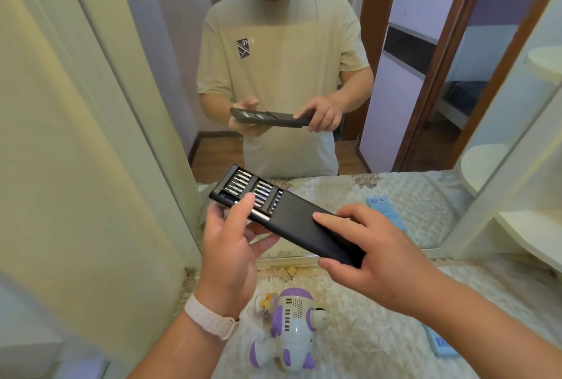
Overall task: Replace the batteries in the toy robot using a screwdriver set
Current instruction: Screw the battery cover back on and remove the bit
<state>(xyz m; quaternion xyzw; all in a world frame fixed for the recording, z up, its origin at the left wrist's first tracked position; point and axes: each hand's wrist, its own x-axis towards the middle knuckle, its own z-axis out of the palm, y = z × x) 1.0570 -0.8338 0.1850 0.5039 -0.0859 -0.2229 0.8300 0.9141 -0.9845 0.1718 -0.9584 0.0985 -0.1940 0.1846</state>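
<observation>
I hold a black screwdriver set case point(299, 225) in the air with both hands. Its inner tray point(243, 188) is slid partway out at the far left end, showing rows of silver bits and a silver driver handle. My left hand point(232, 245) cradles the tray end from below, with its thumb on the driver handle. My right hand point(369, 249) grips the black sleeve at its near right end. The white and purple toy robot point(290, 327) lies below my hands on the quilted cloth.
A mirror point(425, 89) stands just behind the surface and reflects the person and the case. A light blue pack point(442, 343) lies at the right on the quilted cloth point(380, 348). White corner shelves point(529, 235) stand at the right; a cream panel rises at the left.
</observation>
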